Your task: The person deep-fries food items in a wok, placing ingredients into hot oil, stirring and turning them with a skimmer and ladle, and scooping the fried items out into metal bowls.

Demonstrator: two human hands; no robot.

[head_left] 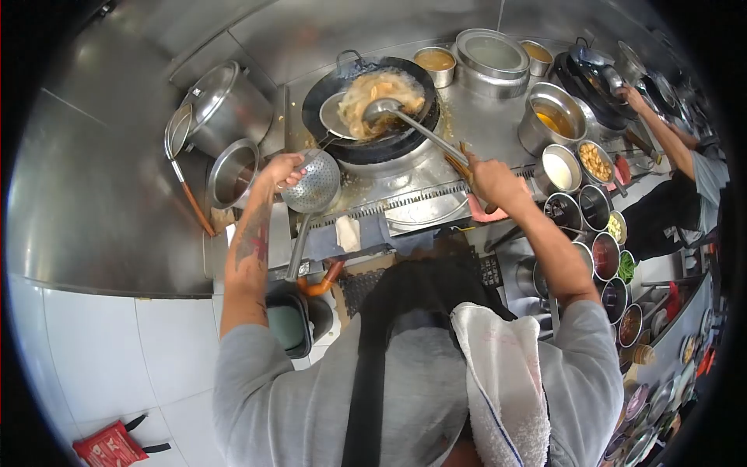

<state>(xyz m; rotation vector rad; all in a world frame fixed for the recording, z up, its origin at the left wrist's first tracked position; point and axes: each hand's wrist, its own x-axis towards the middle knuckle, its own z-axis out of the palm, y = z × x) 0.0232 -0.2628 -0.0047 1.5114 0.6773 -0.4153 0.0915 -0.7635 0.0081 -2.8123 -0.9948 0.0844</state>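
Observation:
A black wok [319, 89] sits on the stove, with bubbling food [397, 86] in cloudy liquid inside. My left hand [285, 171] is closed on the thin handle of a round strainer [336, 117], whose head rests over the wok's left side. My right hand [498, 185] grips the long handle of a metal ladle [432, 136]; the ladle's bowl is over the food, beside the strainer. Just under my left hand lies a perforated skimmer [313, 183], its handle pointing toward me.
A lidded pot [233, 101] and a steel bowl [226, 180] stand at left. Behind the wok are a small pot [436, 66] and a large pot [492, 62]. Several ingredient containers [595, 162] line the right, where another person's arm [661, 128] reaches over a second wok.

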